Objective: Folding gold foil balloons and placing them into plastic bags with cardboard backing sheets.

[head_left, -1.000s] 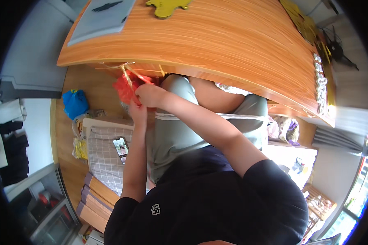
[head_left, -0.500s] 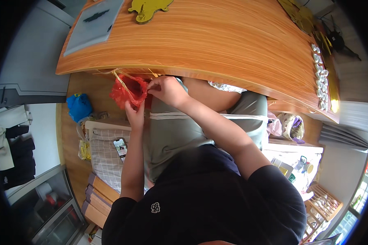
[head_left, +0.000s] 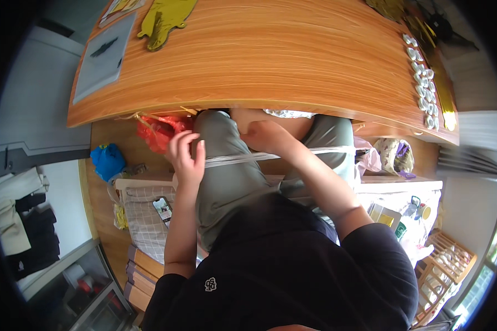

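My left hand is raised beside my left thigh, fingers spread, with nothing visible in it. Just beyond it a red plastic bag hangs at the desk's front edge from a yellowish tie. Over my lap, between the thighs, is my right hand. Its fingers are curled, and whatever they may hold is hidden. A smooth brown surface lies under the desk edge by that hand. White patterned material shows behind it, partly covered by the desk. A white band stretches across both thighs.
The wooden desk bears a clear plastic sheet, a gold foil shape and rows of small white pieces. A phone lies on checked cloth at my left. A blue bag sits on the floor.
Both hands have left the red bag. My left hand has let go and opened; my right hand has moved rightward to between my thighs. The whole view has shifted slightly.
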Demonstrator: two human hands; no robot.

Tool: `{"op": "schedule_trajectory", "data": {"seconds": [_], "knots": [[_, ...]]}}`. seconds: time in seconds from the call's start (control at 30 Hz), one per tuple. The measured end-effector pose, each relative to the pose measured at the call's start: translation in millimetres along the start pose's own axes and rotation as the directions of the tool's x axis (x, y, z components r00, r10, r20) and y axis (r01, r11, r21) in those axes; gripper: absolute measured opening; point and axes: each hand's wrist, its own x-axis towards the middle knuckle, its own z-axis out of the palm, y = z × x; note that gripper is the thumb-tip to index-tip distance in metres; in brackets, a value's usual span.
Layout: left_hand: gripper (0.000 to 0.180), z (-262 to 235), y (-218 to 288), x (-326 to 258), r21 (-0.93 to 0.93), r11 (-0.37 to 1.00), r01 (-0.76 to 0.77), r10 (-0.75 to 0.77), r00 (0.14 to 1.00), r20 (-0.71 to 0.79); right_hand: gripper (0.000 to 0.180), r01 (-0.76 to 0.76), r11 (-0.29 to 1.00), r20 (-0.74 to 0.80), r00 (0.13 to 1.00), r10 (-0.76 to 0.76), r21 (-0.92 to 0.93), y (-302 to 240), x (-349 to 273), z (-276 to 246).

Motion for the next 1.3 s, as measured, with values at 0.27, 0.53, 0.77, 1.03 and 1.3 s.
{"op": "schedule_trajectory", "data": {"seconds": [0.27, 0.53, 0.77, 1.03, 1.3], "knots": [[0.090, 139.6, 48.0, 65.2, -0.077, 0.948, 0.308, -0.159, 0.671, 0.724, 0.045, 0.117, -0.217, -0.005, 0.890, 0.456, 0.969, 152.2, -38.7, 49.3], [0.056, 212.5, 57.4, 60.0, -0.332, 0.539, 0.774, -0.198, 0.500, 0.843, 0.044, 0.173, 0.081, -0.191, 0.841, 0.506, 0.981, 157.5, 12.7, 40.1], [0.059, 163.1, 71.6, 10.2, -0.005, 0.343, 0.939, -0.289, 0.110, 0.951, 0.028, 0.036, -0.199, 0.057, 0.895, 0.443, 0.979, 92.0, -50.5, 18.6], [0.048, 65.0, 111.0, -64.6, -0.658, 0.243, 0.713, -0.070, 0.689, 0.721, 0.051, 0.303, -0.110, -0.276, 0.938, 0.211, 0.947, 36.5, -147.9, 40.7], [0.081, 35.8, 107.5, -34.1, -0.635, -0.158, 0.756, 0.093, 0.652, 0.752, 0.039, 0.608, 0.030, -0.599, 0.788, -0.144, 0.793, 21.0, -174.5, 36.9]]}}
